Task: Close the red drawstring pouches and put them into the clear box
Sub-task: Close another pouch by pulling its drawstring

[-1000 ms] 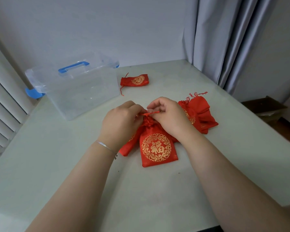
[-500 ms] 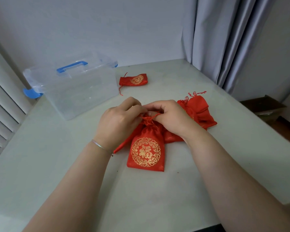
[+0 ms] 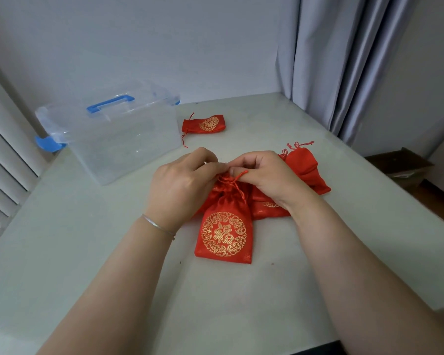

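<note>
Tabletop: front pouch has slid nearer, both hands still pinching.

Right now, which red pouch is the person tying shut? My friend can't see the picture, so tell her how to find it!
Find the clear box with the blue handle at the table's far left. Come toward the camera to the two hands, left hand and right hand. The pouch being tied lies just below them, gold circle facing up, its neck bunched under their fingers; the other pouches lie untouched.
</note>
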### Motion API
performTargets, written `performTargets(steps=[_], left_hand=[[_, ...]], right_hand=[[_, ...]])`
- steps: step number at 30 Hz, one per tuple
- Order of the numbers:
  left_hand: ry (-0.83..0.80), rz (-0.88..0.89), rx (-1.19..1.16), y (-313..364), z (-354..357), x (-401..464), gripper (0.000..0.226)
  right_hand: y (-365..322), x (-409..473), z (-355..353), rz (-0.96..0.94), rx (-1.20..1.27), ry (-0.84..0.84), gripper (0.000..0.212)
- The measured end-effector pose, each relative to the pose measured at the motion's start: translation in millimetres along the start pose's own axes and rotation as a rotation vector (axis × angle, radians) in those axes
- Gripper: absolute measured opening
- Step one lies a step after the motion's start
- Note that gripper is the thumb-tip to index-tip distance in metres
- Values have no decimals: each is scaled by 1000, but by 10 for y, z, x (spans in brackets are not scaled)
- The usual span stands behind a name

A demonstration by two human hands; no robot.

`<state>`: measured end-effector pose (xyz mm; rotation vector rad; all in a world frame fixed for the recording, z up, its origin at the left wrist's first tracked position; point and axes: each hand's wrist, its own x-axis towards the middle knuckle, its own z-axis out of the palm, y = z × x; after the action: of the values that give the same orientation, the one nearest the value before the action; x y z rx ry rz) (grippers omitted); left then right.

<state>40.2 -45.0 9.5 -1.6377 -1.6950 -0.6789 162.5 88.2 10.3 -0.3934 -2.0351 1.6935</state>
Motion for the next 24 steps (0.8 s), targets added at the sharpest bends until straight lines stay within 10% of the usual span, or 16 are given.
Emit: performTargets(steps=[13, 19, 24], left_hand=[[26, -103, -53, -28, -34, 24, 27], [-45, -96, -85, -30, 41, 1, 22], [-29, -171, -252, -15, 29, 3, 16]], right_hand=[[63, 41, 107, -124, -471, 251, 16], [46, 41, 153, 217, 485, 156, 18], [36, 34, 153, 183, 175, 152, 15]])
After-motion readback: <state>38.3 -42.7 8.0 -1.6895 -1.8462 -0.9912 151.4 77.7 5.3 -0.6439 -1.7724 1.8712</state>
